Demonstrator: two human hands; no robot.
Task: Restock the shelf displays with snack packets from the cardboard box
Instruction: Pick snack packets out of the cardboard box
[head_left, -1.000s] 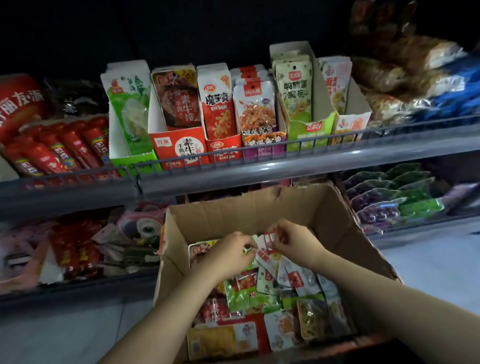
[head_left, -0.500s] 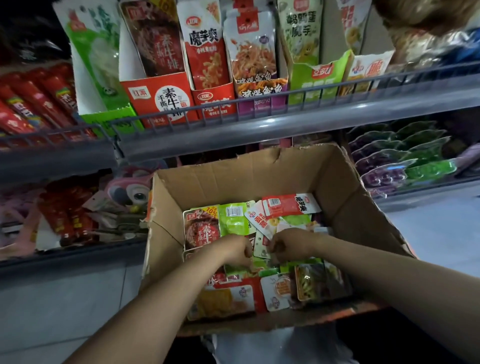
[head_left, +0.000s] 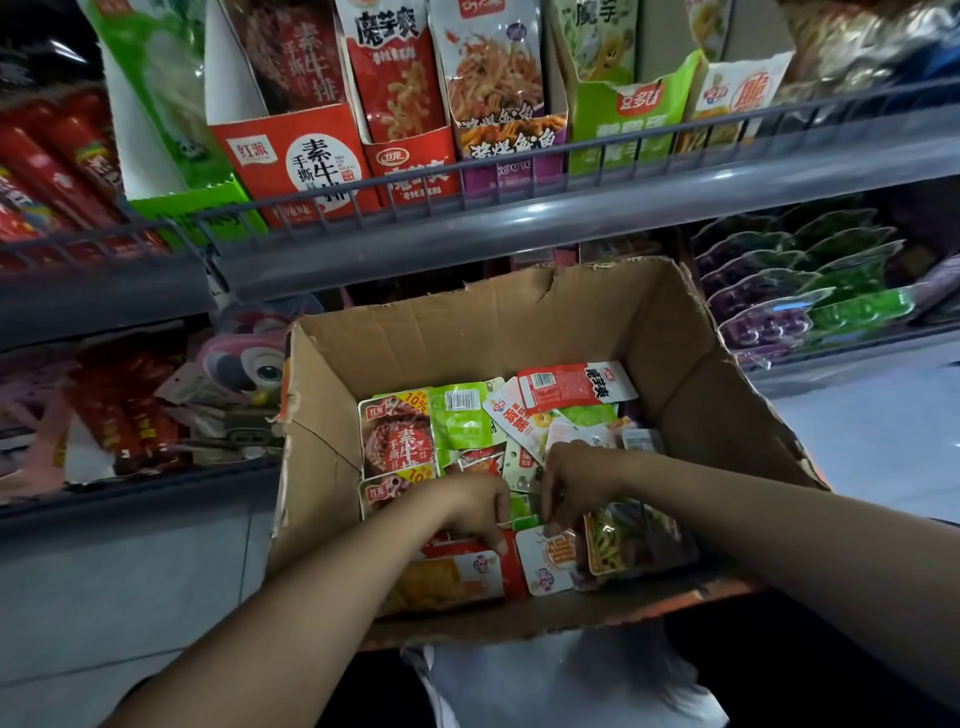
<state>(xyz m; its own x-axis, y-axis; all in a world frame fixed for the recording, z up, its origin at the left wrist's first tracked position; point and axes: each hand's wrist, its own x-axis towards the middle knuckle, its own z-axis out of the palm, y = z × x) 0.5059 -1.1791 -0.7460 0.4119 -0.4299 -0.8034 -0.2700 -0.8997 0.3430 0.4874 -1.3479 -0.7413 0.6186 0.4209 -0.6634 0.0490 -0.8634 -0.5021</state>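
An open cardboard box (head_left: 691, 364) sits below the shelf, filled with several mixed snack packets: red-brown ones (head_left: 397, 436), a green one (head_left: 462, 418), a red one (head_left: 571, 387). Both hands are down inside the box among the packets. My left hand (head_left: 475, 506) has its fingers curled over packets near the box's middle. My right hand (head_left: 574, 480) is beside it, fingers curled down into white and green packets; which packet each hand grips is hidden. Above, the wire-fronted shelf (head_left: 571, 208) carries display cartons: red (head_left: 296, 156), purple (head_left: 511, 140), green (head_left: 628, 119).
Red stick packs (head_left: 47, 166) fill the upper shelf's left. The lower shelf holds red packets and a pink owl-faced item (head_left: 254, 358) at left, purple and green pouches (head_left: 800, 291) at right. Pale floor (head_left: 883, 436) lies right of the box.
The view has tilted down and closer to the box. Both hands dropped from the packets' top layer deeper toward the box's near side.
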